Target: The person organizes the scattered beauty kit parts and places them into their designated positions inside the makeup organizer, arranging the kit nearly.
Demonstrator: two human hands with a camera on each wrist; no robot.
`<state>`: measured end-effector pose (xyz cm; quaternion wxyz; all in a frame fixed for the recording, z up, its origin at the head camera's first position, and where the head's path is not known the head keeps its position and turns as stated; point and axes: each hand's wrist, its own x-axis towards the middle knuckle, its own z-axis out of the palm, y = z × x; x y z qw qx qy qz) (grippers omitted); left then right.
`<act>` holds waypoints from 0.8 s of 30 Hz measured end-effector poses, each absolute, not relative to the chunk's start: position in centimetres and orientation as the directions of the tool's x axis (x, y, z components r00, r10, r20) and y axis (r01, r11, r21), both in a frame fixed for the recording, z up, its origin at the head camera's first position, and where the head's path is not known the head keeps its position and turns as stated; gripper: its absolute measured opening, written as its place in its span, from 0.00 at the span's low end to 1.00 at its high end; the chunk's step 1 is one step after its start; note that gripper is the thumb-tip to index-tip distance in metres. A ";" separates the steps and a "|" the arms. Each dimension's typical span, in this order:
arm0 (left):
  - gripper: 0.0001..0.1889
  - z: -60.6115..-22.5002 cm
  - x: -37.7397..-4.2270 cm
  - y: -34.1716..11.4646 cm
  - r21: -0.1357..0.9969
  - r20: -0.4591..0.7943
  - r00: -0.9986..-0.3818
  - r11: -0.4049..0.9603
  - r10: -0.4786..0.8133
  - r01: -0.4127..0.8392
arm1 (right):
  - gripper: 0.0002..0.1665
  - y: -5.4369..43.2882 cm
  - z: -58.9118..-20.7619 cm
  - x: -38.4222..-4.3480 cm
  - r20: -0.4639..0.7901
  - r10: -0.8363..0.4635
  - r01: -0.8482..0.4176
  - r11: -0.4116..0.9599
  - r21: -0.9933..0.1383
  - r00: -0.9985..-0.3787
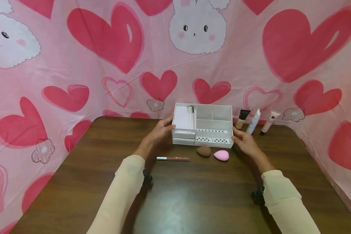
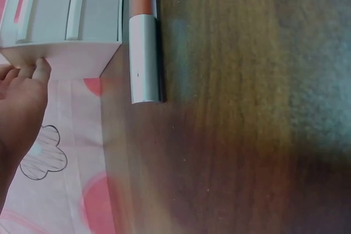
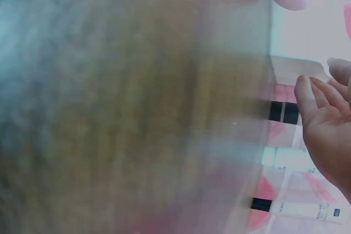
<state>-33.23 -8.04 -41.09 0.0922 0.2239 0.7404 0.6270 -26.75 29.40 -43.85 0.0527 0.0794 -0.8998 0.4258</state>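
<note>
Heart-printed pink cloth [image 1: 158, 42] fills the background behind our brown, wood-grained table [image 1: 175, 201], which shines softly at the lower centre of the frame. Just right of centre we have a white, straight-walled box [image 1: 204, 124] with rectangular compartments, slim brushes [image 1: 190, 117] in its left part. Two smooth, egg-shaped sponges [image 1: 221, 155], brown and pink, and a slender stick [image 1: 174, 159] lie in front; three tubes [image 1: 253, 122] stand at right. Our left grip [image 1: 161, 130] holds the box's left side, our right grip [image 1: 246, 142] its right side, thumbs at the front.
</note>
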 end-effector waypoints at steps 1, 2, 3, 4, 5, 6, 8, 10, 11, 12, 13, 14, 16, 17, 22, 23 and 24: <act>0.33 -41.1 -33.2 -8.1 0.969 0.143 -0.887 0.120 0.440 0.216 | 0.30 29.4 -43.6 -26.6 0.161 -0.096 -0.184 0.646 -0.741 -0.982; 0.33 -41.1 -33.2 -8.1 0.969 0.145 -0.888 0.118 0.436 0.216 | 0.30 29.5 -43.4 -26.4 0.167 -0.093 -0.185 0.667 -0.722 -0.982; 0.33 -41.2 -33.2 -8.0 0.970 0.146 -0.890 0.112 0.433 0.214 | 0.29 29.5 -43.2 -26.2 0.182 -0.088 -0.192 0.684 -0.704 -0.979; 0.33 -41.2 -33.2 -8.0 0.971 0.150 -0.892 0.108 0.427 0.215 | 0.28 29.5 -43.0 -26.0 0.210 -0.083 -0.208 0.683 -0.700 -0.974; 0.33 -41.3 -33.1 -8.0 0.971 0.154 -0.893 0.100 0.423 0.215 | 0.27 29.4 -42.8 -25.8 0.244 -0.071 -0.225 0.685 -0.692 -0.967; 0.32 -41.3 -33.0 -8.0 0.972 0.156 -0.896 0.096 0.416 0.214 | 0.25 29.3 -42.7 -25.6 0.284 -0.056 -0.244 0.687 -0.684 -0.957; 0.32 -41.5 -32.9 -7.9 0.975 0.159 -0.903 0.082 0.398 0.208 | 0.23 28.9 -42.4 -25.2 0.378 -0.026 -0.294 0.678 -0.674 -0.926; 0.31 -41.7 -32.8 -7.9 0.976 0.161 -0.913 0.077 0.375 0.204 | 0.20 28.2 -42.2 -24.8 0.463 0.002 -0.354 0.644 -0.679 -0.886; 0.31 -41.8 -32.8 -7.8 0.976 0.164 -0.916 0.073 0.366 0.204 | 0.19 27.8 -42.0 -24.6 0.497 0.010 -0.380 0.632 -0.676 -0.868; 0.30 -41.8 -32.8 -7.8 0.976 0.168 -0.920 0.068 0.355 0.204 | 0.18 27.3 -41.8 -24.4 0.524 0.012 -0.407 0.613 -0.677 -0.852; 0.30 -41.9 -32.8 -7.8 0.977 0.173 -0.922 0.057 0.345 0.205 | 0.17 26.7 -41.7 -24.1 0.547 0.005 -0.437 0.593 -0.676 -0.837; 0.29 -42.0 -32.7 -7.8 0.977 0.180 -0.924 0.047 0.336 0.208 | 0.16 26.2 -41.5 -24.0 0.563 -0.009 -0.465 0.577 -0.672 -0.826; 0.29 -42.2 -32.8 -7.8 0.976 0.194 -0.926 0.026 0.323 0.214 | 0.15 25.1 -41.3 -23.6 0.575 -0.060 -0.510 0.543 -0.667 -0.816; 0.28 -42.2 -32.8 -7.8 0.976 0.201 -0.928 0.014 0.315 0.216 | 0.15 24.5 -41.2 -23.5 0.574 -0.094 -0.527 0.537 -0.659 -0.813; 0.28 -42.3 -32.7 -7.7 0.978 0.205 -0.935 -0.035 0.289 0.204 | 0.15 21.6 -40.8 -22.9 0.458 -0.290 -0.541 0.513 -0.667 -0.840; 0.28 -42.3 -32.7 -7.7 0.979 0.203 -0.936 -0.042 0.286 0.200 | 0.15 21.0 -40.8 -22.8 0.425 -0.328 -0.537 0.510 -0.672 -0.844; 0.28 -42.4 -32.7 -7.7 0.980 0.201 -0.937 -0.049 0.286 0.195 | 0.16 20.5 -40.7 -22.8 0.390 -0.362 -0.530 0.507 -0.680 -0.847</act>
